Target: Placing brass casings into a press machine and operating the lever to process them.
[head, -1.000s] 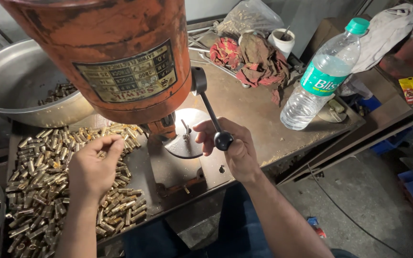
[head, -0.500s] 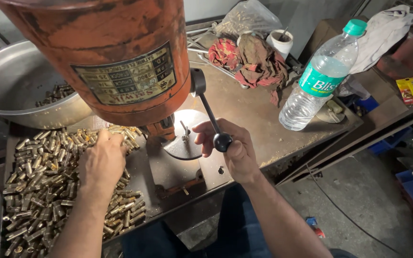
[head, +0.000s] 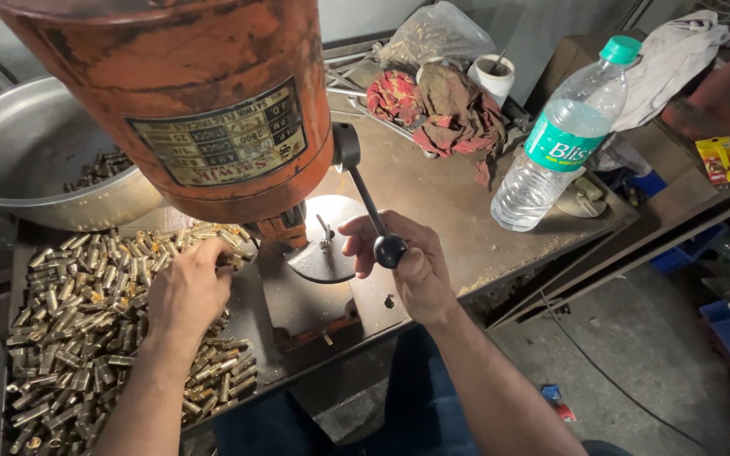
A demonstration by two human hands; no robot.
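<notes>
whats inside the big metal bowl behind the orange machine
A small dark heap of short metal pieces lies against the inner wall of the metal bowl. The orange machine covers the bowl's right side, so whatever lies there cannot be seen.

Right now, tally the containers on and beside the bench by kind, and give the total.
Clear plastic water bottle: 1
Large metal bowl: 1
Small white cup: 1
Clear plastic bag: 1
Total: 4
The brass pieces under the left hand are too many to count.
</notes>
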